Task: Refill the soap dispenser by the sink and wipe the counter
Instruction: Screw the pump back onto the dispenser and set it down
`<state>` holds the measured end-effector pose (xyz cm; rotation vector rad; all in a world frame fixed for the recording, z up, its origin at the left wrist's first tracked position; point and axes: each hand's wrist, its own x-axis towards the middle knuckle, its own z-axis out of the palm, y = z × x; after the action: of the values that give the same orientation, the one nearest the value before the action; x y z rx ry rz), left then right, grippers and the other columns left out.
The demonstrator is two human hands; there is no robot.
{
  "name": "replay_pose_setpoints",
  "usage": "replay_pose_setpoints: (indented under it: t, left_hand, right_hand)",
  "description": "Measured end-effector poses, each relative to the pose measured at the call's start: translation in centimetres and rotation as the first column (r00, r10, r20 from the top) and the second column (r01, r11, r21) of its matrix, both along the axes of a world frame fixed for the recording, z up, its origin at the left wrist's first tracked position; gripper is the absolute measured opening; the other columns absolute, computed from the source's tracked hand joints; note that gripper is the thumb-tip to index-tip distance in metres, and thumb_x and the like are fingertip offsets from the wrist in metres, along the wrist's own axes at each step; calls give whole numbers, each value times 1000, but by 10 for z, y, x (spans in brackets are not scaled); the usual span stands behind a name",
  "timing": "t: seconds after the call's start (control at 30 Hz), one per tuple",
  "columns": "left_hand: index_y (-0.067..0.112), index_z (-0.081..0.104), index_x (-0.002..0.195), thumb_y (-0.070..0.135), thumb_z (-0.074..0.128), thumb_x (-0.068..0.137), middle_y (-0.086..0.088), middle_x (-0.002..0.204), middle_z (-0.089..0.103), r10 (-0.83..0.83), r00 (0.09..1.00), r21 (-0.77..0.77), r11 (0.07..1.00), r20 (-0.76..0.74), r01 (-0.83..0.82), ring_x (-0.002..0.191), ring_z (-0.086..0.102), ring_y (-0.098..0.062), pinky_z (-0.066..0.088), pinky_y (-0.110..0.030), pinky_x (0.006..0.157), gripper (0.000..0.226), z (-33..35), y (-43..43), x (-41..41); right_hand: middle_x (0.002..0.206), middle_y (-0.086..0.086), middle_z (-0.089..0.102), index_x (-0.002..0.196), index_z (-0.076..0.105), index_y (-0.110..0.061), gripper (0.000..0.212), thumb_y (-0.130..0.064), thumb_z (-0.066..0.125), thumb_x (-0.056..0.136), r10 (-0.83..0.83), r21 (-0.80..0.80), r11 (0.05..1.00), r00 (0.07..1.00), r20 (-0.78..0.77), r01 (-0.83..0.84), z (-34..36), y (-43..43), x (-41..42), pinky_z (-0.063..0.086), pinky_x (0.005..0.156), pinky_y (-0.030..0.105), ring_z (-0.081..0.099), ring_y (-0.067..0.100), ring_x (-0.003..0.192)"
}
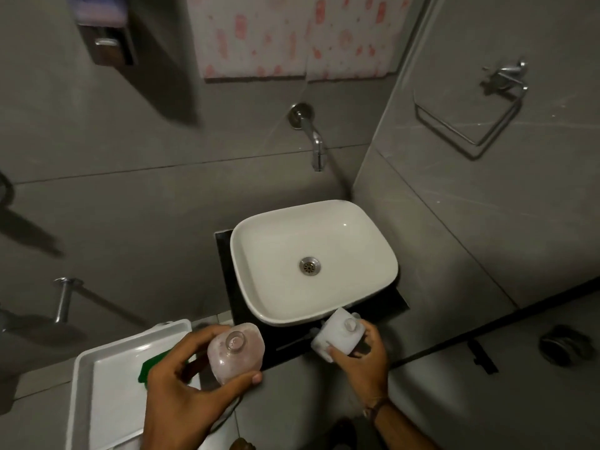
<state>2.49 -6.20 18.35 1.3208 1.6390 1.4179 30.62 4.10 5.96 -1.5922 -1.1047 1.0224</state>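
My left hand (pixel 181 384) grips a clear, rounded soap bottle (pixel 235 352) with its neck uncapped and a faint pinkish tint inside; it hangs in front of the black counter (pixel 383 306). My right hand (pixel 363 355) holds a white bottle (pixel 337 332) with a round open mouth, over the counter's front edge just before the white basin (pixel 259 287). The two bottles are apart, about a hand's width. A green thing (pixel 152 368), partly hidden by my left hand, lies in the white tray (pixel 97 355).
A wall tap (pixel 311 134) juts out above the basin. A towel ring (pixel 467 125) hangs on the right wall. A wall-mounted box (pixel 107 34) sits at the upper left, and a patterned pink-and-white curtain (pixel 292 34) hangs above. A floor drain (pixel 561 345) lies at right.
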Motion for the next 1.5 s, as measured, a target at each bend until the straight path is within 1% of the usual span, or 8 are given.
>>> replay_pose_setpoints:
  t: [0.13, 0.37, 0.43, 0.53, 0.7, 1.0, 1.37, 1.5]
  left_hand:
    - [32, 79, 105, 27, 108, 36, 8, 102, 82, -36, 999, -4, 999, 10, 36, 90, 77, -7, 59, -10, 78, 74, -3, 18, 28]
    - [33, 81, 103, 22, 103, 35, 8, 100, 82, -50, 998, 23, 998, 26, 50, 86, 76, 0, 58, -7, 75, 73, -4, 44, 73]
    - [34, 80, 104, 24, 104, 35, 9, 100, 82, -42, 999, 13, 999, 16, 42, 84, 76, 1, 58, -7, 73, 73, -5, 49, 83]
    - [36, 80, 104, 26, 104, 34, 11, 100, 82, -21, 1000, 0, 1000, -6, 21, 84, 77, 0, 59, -8, 71, 75, -5, 54, 95]
    - [40, 80, 103, 26, 104, 33, 14, 99, 82, 10, 1000, -21, 1000, -19, -11, 84, 77, 1, 60, -9, 68, 76, -3, 59, 107]
    - [37, 80, 100, 19, 104, 33, 7, 96, 83, 15, 1000, -39, 999, -18, -16, 79, 78, -3, 61, -11, 69, 73, 6, 58, 121]
    - [33, 80, 104, 36, 109, 34, 10, 100, 83, 25, 999, 4, 1000, -33, -25, 87, 77, -3, 60, -10, 76, 76, 9, 47, 109]
    - [30, 79, 106, 45, 104, 36, 8, 100, 82, 48, 999, -6, 999, -5, -48, 86, 77, -4, 59, -10, 77, 76, 8, 44, 101]
  right_hand:
    - [109, -6, 74, 111, 68, -32, 67, 2, 94, 59, -168, 2, 986, 984, 63, 168, 5, 31, 55, 62, 76, 28, 72, 14, 98]
    - [110, 0, 68, 121, 64, -14, 71, 5, 94, 60, -398, -22, 916, 915, 59, 400, 5, 92, 113, 62, 85, 48, 69, 26, 99]
    - [111, 3, 69, 122, 64, -10, 73, 4, 96, 58, -424, -26, 904, 903, 68, 426, 3, 104, 121, 62, 85, 44, 69, 26, 99]
    - [119, 12, 71, 123, 64, -7, 73, 4, 96, 58, -446, -39, 893, 893, 55, 448, 1, 116, 125, 59, 83, 36, 69, 27, 99]
    - [127, 16, 69, 126, 63, -5, 72, 8, 93, 61, -441, -89, 893, 897, 36, 442, -3, 133, 130, 59, 93, 55, 68, 36, 111]
    - [134, 18, 64, 132, 52, -3, 88, 11, 94, 55, -496, -102, 865, 868, -36, 491, -3, 140, 121, 56, 96, 59, 64, 38, 119]
    - [126, 26, 61, 121, 48, 2, 81, 19, 90, 53, -548, -118, 834, 833, -73, 538, -13, 126, 111, 59, 89, 55, 65, 41, 109]
    - [114, 28, 62, 116, 55, 5, 65, 17, 88, 61, -431, -198, 878, 899, 72, 436, -31, 94, 93, 57, 84, 52, 64, 42, 97]
